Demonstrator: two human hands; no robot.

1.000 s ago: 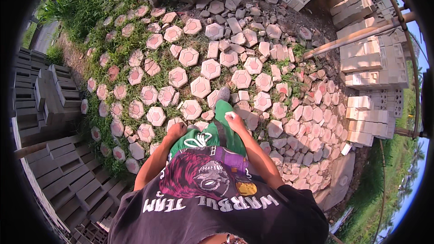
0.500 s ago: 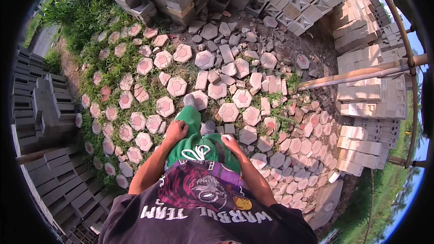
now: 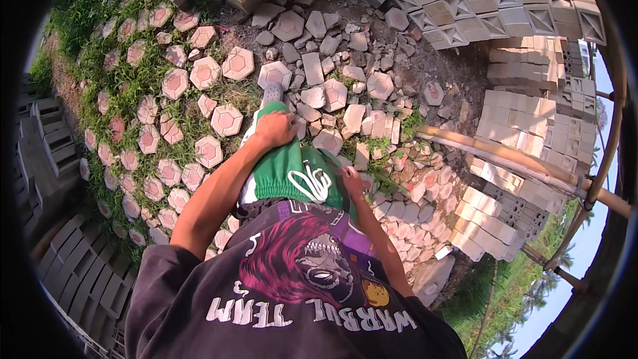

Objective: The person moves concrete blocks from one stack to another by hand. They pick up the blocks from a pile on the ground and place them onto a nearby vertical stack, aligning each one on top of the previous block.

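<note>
My left hand (image 3: 276, 127) is over the thigh of my green shorts (image 3: 290, 166), its fingers curled in loosely, with no object showing in them. Whether it touches the cloth I cannot tell. My right hand (image 3: 353, 181) hangs beside the other leg. Its fingers point down and are partly hidden, and no held thing shows. Ahead of my left hand, a grey shoe (image 3: 272, 92) is on or just above a hexagonal paving stone (image 3: 274, 75). My other foot is hidden.
Hexagonal stones lie in grass (image 3: 100, 103) on the left. Broken rubble (image 3: 372, 60) covers the ground ahead. Stacked blocks (image 3: 478, 0) stand at the far right, others (image 3: 50, 139) at the left. A bamboo pole (image 3: 505, 156) juts in from the right.
I have stepped forward, with the paving stones shifting lower in view. My left hand has swung forward over the thigh, and the view has turned slightly.
</note>
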